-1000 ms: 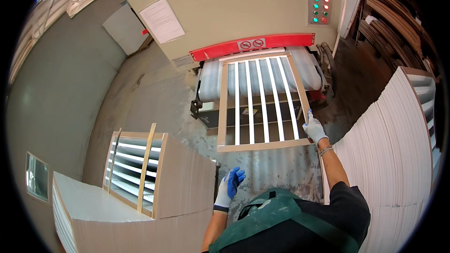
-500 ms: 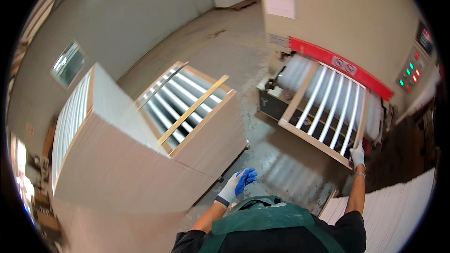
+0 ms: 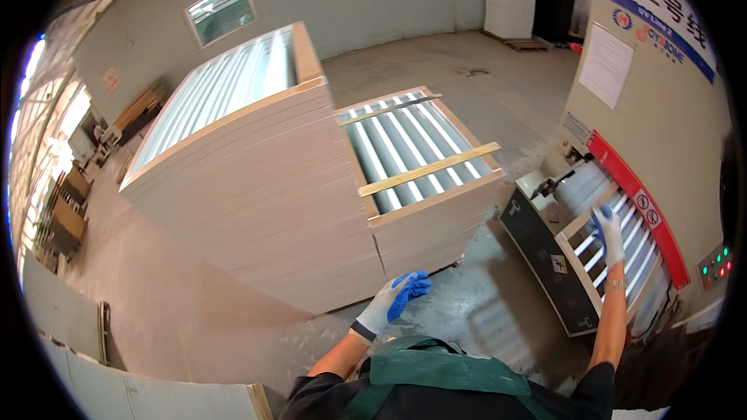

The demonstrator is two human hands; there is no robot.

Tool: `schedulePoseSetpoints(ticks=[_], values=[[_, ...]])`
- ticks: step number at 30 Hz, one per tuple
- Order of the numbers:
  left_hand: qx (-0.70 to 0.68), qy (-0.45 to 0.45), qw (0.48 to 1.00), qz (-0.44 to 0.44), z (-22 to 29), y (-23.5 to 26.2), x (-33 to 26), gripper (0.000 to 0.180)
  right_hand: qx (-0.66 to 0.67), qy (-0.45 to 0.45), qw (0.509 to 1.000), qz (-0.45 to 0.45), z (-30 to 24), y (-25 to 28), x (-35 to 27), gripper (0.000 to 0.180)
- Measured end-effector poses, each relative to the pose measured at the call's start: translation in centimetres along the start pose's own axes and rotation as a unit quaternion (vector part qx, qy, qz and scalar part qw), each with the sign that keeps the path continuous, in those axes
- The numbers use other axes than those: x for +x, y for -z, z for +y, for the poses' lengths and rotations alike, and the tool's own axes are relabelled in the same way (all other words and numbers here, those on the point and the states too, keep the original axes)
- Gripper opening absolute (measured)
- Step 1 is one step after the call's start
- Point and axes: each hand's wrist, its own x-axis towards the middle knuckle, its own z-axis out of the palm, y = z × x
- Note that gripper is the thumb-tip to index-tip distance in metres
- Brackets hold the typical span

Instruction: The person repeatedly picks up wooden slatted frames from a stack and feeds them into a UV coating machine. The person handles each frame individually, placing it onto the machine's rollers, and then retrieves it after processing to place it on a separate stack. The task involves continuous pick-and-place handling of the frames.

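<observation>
Evidently the work in hand is getting the pale slatted wooden frame (image 3: 603, 245) fed squarely over the rollers of the beige machine with the red strip (image 3: 646, 210). To do it well, I judge the frame should be kept flat on the rollers and its side rails parallel to the feed, pressed with even, light force so it does not skew. The right hand (image 3: 609, 227), in a white glove with blue palm, is stretched far forward on a straight arm and rests on the frame's slats, fingers spread flat, not clenched round anything. The left hand (image 3: 393, 299), gloved alike, hangs free before the body, fingers loosely curled and empty, near the lower corner of the shorter stack of slatted frames (image 3: 424, 187), beside the taller stack (image 3: 249, 179), both on the concrete floor (image 3: 467, 303).
</observation>
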Motion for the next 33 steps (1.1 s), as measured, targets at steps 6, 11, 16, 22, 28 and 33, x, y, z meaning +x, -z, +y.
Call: schedulePoseSetpoints(ticks=[6, 11, 16, 22, 28, 33], values=[[0.029, -0.092, 0.995, 0.009, 5.9, -0.6, -4.4, 0.056, 0.153, 0.093, 0.9, -0.397, -28.3, -27.9, -1.2, 0.054], [0.087, -0.116, 0.986, 0.08, 9.6, -0.7, -8.4, 0.054, 0.096, 0.209, 0.898, -0.376, -41.2, -44.4, -4.0, 0.101], [0.056, -0.166, 0.979, 0.101, 12.2, -0.6, -10.8, 0.046, -0.149, 0.247, 0.858, -0.425, -45.8, -50.6, -3.4, 0.035], [0.145, -0.248, 0.956, 0.059, 15.6, -1.0, -12.7, 0.051, 0.064, 0.347, 0.79, -0.501, -41.5, -44.1, -1.0, 0.015], [0.184, -0.315, 0.93, 0.051, 20.8, -4.8, -16.1, 0.066, -0.082, 0.666, 0.682, -0.291, -34.8, -29.6, -0.8, 0.038], [0.233, -0.356, 0.905, -0.016, 22.4, -7.6, -15.9, 0.078, 0.165, 0.139, 0.94, -0.265, -28.9, -17.2, -7.3, 0.04]])
